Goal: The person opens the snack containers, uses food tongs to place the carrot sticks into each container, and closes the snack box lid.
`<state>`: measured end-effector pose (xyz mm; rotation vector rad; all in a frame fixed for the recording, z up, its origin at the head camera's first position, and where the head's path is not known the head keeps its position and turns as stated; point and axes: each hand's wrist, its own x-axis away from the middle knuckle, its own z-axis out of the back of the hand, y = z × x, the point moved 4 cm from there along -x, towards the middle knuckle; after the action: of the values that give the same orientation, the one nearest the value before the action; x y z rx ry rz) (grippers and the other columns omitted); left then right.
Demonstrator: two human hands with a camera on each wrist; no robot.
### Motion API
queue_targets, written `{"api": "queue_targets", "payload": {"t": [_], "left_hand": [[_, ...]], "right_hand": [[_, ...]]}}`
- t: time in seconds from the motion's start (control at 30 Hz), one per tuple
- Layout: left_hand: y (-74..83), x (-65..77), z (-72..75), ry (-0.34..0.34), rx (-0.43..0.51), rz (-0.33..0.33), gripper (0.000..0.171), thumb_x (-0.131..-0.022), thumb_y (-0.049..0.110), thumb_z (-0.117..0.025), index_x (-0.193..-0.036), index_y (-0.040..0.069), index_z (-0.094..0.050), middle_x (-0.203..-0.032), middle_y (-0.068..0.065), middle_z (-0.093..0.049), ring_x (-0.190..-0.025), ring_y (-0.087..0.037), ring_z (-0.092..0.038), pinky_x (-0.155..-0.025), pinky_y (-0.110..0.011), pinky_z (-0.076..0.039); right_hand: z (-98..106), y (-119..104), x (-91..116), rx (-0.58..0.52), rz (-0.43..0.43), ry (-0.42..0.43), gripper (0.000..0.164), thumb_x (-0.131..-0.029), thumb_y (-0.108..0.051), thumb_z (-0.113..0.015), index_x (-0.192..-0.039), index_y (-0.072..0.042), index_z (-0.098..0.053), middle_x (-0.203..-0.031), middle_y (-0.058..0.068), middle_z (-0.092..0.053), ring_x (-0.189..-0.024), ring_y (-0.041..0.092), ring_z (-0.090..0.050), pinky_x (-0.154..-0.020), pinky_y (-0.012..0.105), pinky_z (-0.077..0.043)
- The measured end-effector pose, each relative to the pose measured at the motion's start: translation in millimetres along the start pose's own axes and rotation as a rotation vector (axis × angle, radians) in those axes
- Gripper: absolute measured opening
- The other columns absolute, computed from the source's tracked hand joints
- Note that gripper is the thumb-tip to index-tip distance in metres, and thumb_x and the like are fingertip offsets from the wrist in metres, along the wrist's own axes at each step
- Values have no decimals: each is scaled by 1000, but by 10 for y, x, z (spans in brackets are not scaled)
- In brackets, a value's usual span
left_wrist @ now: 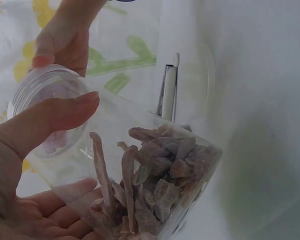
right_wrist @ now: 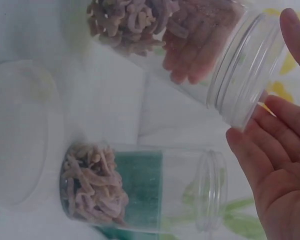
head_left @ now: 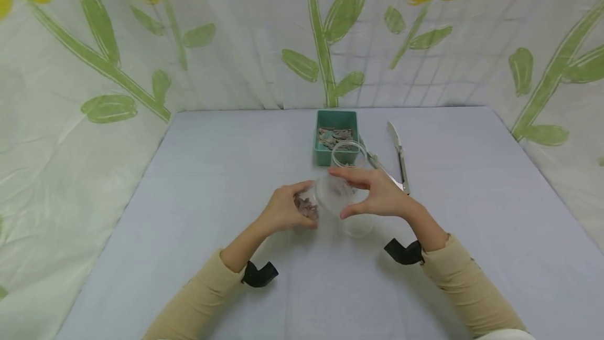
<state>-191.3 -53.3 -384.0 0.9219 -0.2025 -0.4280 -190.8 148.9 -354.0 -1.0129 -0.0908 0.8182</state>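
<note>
My left hand (head_left: pixel 285 209) grips a clear plastic jar (left_wrist: pixel 125 112) around its body, tilted sideways. Dried brownish strips and chunks (left_wrist: pixel 162 192) lie heaped at its base. At the jar's threaded mouth is my right hand (head_left: pixel 379 193), thumb and fingertips on opposite sides of the rim. Behind it stands a second clear jar (right_wrist: pixel 185 190), uncapped, holding similar strips (right_wrist: pixel 95 185) in its bottom. On the table below my right hand rests a round translucent lid (head_left: pixel 357 227).
A green tray (head_left: pixel 323 159) with more brownish pieces sits at the back, right behind the second jar. Metal tongs (head_left: pixel 401 164) lie spread to its right. A white cloth covers the table, and a flower-printed curtain (head_left: pixel 236 51) hangs behind.
</note>
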Motion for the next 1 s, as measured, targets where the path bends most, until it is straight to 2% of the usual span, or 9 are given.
{"api": "queue_targets", "payload": {"t": [0.2,0.3,0.43,0.53,0.6,0.7,0.77,0.9,1.0], "left_hand": [[35,31,11,-64,-8,-10,85,-57,8,-90,-134,-2,-56,-128,-16,-62,-116,-31,-57,-97,-44,-46],[40,40,7,-123,50,-9,84,-58,7,-91,-134,-2,-56,-129,-15,-61,-119,-27,-56,-100,-43,-44],[42,59,-9,-291,210,-19,77,-61,1,-89,-131,0,-59,-126,-11,-64,-117,-19,-58,-101,-39,-43],[46,92,-18,-426,310,-18,67,-62,0,-88,-124,3,-64,-116,-5,-68,-107,-14,-61,-95,-33,-47],[54,116,-20,-474,352,-11,62,-63,0,-88,-121,4,-66,-111,-1,-69,-103,-14,-62,-92,-30,-48],[70,132,-18,-432,369,-6,64,-63,0,-87,-123,1,-64,-114,-6,-68,-106,-17,-62,-93,-32,-48],[81,135,-5,-331,332,17,72,-63,2,-88,-129,0,-61,-121,-10,-66,-113,-21,-60,-97,-37,-46],[112,137,15,-91,151,64,86,-60,11,-92,-136,-2,-54,-130,-16,-60,-119,-31,-57,-97,-45,-47],[132,144,14,1,59,80,89,-58,16,-94,-136,0,-54,-131,-16,-59,-117,-33,-57,-93,-46,-49]], "right_hand": [[5,-55,21,56,107,-35,81,-66,-13,-89,-136,2,-53,-139,18,-53,-132,21,-45,-96,41,-48],[6,-74,33,70,155,-59,81,-66,-16,-90,-137,-2,-54,-139,15,-54,-131,17,-46,-96,36,-49],[-2,-100,47,6,200,-111,81,-65,-14,-90,-137,-4,-55,-139,13,-54,-131,17,-46,-100,31,-45],[-16,-151,64,-31,239,-154,82,-63,-13,-91,-137,-5,-56,-140,12,-54,-132,18,-46,-100,30,-45],[-23,-187,82,-47,246,-169,82,-63,-12,-91,-137,-4,-55,-140,11,-54,-132,17,-46,-100,32,-45],[-18,-228,90,6,216,-126,81,-65,-15,-90,-137,-2,-55,-137,13,-56,-128,19,-50,-96,36,-49],[-21,-234,83,49,152,-68,78,-66,-15,-89,-135,1,-55,-135,14,-57,-124,24,-54,-93,39,-51],[-41,-215,62,125,-49,66,73,-71,-19,-87,-133,4,-56,-133,18,-57,-115,32,-60,-88,38,-53],[-37,-222,57,178,-197,107,76,-75,-31,-84,-136,1,-54,-133,18,-57,-109,32,-64,-87,37,-54]]}}
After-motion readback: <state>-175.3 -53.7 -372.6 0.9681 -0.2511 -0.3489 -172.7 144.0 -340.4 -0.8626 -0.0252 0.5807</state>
